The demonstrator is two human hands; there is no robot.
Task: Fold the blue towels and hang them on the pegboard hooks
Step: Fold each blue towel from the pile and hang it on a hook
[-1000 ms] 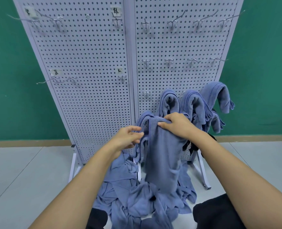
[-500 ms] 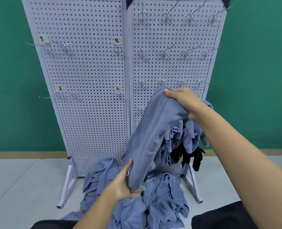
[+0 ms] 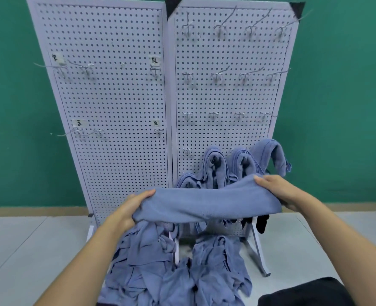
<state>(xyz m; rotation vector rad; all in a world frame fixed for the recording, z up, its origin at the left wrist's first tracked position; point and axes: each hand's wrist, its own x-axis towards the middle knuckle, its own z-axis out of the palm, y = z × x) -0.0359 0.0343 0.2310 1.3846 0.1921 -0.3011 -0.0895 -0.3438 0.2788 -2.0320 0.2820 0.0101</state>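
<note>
A folded blue towel (image 3: 206,203) is stretched sideways between my hands, in front of the white pegboard (image 3: 120,102). My left hand (image 3: 127,208) grips its left end and my right hand (image 3: 279,191) grips its right end. Behind it, several folded blue towels (image 3: 215,166) hang on the lowest hooks of the right panel. A heap of loose blue towels (image 3: 173,268) lies on the floor at the board's foot. Rows of bare metal hooks (image 3: 215,76) stick out higher up.
The pegboard stands on white metal legs (image 3: 257,250) on a grey tiled floor, against a green wall (image 3: 348,107). A black cloth (image 3: 262,224) hangs behind the towel on the right. Something black (image 3: 304,292) fills the lower right corner.
The towel hung slanted from my raised right hand, with my left hand low at its bottom end. Now both hands hold it level and stretched sideways; my right hand came down and my left rose.
</note>
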